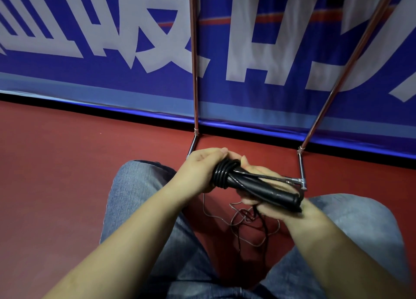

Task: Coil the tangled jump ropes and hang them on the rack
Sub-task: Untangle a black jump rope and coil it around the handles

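Head view, looking down: a black jump rope [245, 181] is held between both hands, just above the knees, which are in blue jeans [139, 197]. The black cord is seen wound in tight loops around one end of the paired handles, and the rest of the handles is laid across the right hand [267, 195]. That right hand is turned palm up with the fingers only loosely bent, so the bundle is cradled more than clamped. The left hand [202, 168] is curled over the coiled end, its fingertips pressed together right at the wraps, so the cord looks pinched there.

A tangle of thin cord [247, 220] is left on the red floor [67, 159] between the legs, directly under the hands, some strands grey and some black. Whether any of it is joined to the held bundle can't be told.

The rack [194, 73] is stood just ahead against a blue banner [101, 51] with big white lettering, its two metal poles and feet set on the floor. Dark items are hung at the very top, cut off by the edge.
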Available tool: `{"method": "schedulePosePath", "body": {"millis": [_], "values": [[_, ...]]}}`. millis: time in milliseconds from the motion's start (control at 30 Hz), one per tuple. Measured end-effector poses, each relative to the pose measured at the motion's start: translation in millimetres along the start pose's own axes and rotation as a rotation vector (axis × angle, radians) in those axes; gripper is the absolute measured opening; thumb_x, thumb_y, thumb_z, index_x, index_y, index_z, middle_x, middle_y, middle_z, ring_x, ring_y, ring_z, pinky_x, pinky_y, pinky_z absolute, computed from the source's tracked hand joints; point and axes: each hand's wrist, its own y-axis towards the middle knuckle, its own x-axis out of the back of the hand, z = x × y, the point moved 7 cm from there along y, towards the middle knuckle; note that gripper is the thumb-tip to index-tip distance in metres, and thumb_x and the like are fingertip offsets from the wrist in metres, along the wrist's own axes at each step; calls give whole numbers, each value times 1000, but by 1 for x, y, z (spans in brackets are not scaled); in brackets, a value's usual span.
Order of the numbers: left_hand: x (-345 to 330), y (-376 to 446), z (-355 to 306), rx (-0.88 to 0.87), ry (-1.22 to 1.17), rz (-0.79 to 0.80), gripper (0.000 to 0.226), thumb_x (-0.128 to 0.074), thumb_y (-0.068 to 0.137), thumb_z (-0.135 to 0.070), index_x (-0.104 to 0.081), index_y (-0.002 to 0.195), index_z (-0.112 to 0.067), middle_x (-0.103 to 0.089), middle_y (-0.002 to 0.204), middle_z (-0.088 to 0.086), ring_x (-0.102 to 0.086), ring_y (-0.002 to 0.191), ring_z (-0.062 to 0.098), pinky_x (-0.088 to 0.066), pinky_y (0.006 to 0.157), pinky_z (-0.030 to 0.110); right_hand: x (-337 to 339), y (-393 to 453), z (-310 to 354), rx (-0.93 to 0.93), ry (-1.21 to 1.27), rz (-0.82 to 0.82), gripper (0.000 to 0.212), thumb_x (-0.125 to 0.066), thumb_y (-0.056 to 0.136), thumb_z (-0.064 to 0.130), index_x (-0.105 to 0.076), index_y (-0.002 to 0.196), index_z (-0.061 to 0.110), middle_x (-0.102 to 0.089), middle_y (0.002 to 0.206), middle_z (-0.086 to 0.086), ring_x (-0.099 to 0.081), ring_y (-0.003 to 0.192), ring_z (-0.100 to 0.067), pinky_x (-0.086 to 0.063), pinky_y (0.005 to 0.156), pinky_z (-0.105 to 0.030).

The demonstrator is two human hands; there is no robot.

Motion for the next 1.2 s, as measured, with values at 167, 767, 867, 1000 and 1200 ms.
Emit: {"method": "schedulePosePath", "body": {"millis": [167, 767, 867, 1000, 1200], "values": [[-3, 1, 6, 65, -103, -165, 34, -40, 99, -21, -67, 83, -9, -43, 48, 4, -25, 30, 8, -17, 36, 10, -28, 9, -2, -34, -58, -167, 48, -16, 103, 24, -35, 60, 13, -27, 35, 9, -20, 27, 0, -16, 32, -12], [43, 10, 3, -1, 639, -424, 30, -43, 96, -34, -62, 76, -21, -60, 65, -3, -56, 72, 22, -40, 64, 33, -22, -24, 46, 265, -786, -354, 15, -65, 85, 30, -63, 69, 28, -54, 54, 15, -47, 53, -4, -36, 54, -21], [34, 15, 1, 34, 728, -212, 32, -44, 97, -33, -64, 79, -16, -64, 73, 8, -57, 74, 25, -45, 72, 36, -17, -29, 65, 385, -851, -414, 9, -76, 75, 28, -69, 72, 23, -51, 52, 15, -49, 58, -3, -32, 54, -14], [24, 12, -8, 63, 603, 43, 31, -47, 97, -29, -67, 85, -8, -62, 73, 11, -53, 66, 15, -46, 69, 32, -12, -32, 73, 397, -878, -485, 36, -70, 63, 57, -66, 67, 22, -56, 65, 7, -52, 65, -10, -39, 59, -22], [12, 1, -30, 1, 364, 164, 27, -45, 98, -18, -65, 82, -10, -61, 69, 0, -56, 59, 8, -46, 56, 18, -15, -23, 59, 183, -514, -233, 31, -61, 57, 55, -67, 64, 25, -60, 52, 10, -49, 49, 1, -39, 50, -15]]}}
